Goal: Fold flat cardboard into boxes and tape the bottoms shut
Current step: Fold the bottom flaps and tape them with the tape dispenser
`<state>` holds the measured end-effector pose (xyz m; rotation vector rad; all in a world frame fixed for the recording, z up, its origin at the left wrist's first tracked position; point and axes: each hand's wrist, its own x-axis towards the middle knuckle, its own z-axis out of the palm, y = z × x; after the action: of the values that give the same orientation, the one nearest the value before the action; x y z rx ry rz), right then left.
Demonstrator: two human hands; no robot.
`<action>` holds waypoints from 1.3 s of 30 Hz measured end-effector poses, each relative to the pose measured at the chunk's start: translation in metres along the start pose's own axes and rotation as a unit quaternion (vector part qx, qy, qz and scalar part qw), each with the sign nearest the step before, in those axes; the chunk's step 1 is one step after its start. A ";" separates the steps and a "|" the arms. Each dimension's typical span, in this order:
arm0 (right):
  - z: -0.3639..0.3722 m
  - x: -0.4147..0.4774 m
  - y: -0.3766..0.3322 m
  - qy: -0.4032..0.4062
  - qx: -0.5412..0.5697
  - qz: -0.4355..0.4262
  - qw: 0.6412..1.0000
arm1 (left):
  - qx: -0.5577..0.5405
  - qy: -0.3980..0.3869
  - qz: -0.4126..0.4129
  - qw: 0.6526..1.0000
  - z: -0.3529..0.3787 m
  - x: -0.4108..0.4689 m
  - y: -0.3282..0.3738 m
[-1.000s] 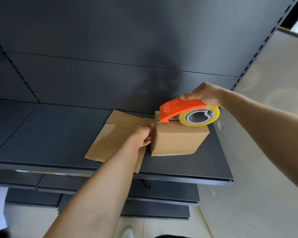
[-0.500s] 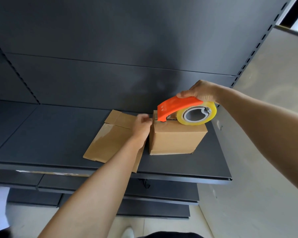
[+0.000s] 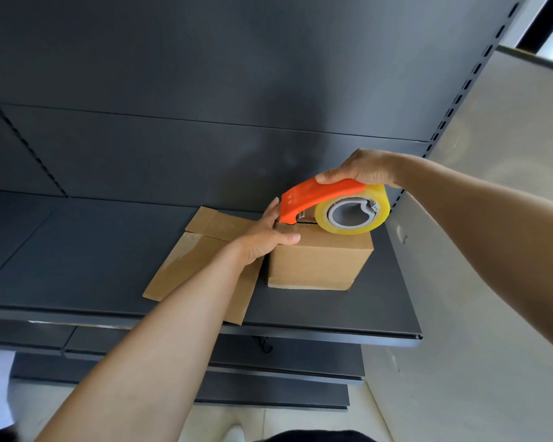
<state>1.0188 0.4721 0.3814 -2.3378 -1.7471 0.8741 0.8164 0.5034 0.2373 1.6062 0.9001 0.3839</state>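
A small folded cardboard box (image 3: 320, 264) stands on the dark metal shelf (image 3: 77, 250), near its right end. My right hand (image 3: 361, 169) grips an orange tape dispenser (image 3: 320, 197) with a roll of clear yellowish tape (image 3: 353, 215), and the roll rests on the box's top. My left hand (image 3: 267, 234) holds the box's top left corner, thumb along the near edge and fingers over the top by the dispenser's front end. A flat piece of cardboard (image 3: 195, 266) lies left of the box, partly under my left forearm.
The shelf's dark back panel (image 3: 205, 138) rises behind the box. A slotted upright (image 3: 450, 113) and a pale grey wall (image 3: 492, 282) close off the right side. Lower shelves (image 3: 268, 371) sit below the front edge. Pale floor (image 3: 45, 409) shows at the bottom.
My left hand has moved up from the box's left side onto its top left corner. The dispenser has stayed on the box's top, with its roll lying a little lower and further right.
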 end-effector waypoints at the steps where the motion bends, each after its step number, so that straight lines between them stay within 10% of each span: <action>1: -0.001 0.000 0.002 -0.004 0.002 -0.003 1.000 | 0.004 -0.007 -0.005 1.000 0.000 0.001 0.001; 28: -0.046 -0.062 0.101 -0.008 0.050 0.019 0.998 | 0.136 -0.043 -0.067 0.987 0.009 0.006 0.029; 39: -0.033 -0.065 0.129 0.021 0.087 0.035 0.995 | 0.365 -0.070 0.015 0.928 0.040 0.012 0.047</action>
<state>1.1331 0.3780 0.3825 -2.2998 -1.5148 0.9401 0.8677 0.4842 0.2684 2.2943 0.9673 -0.0722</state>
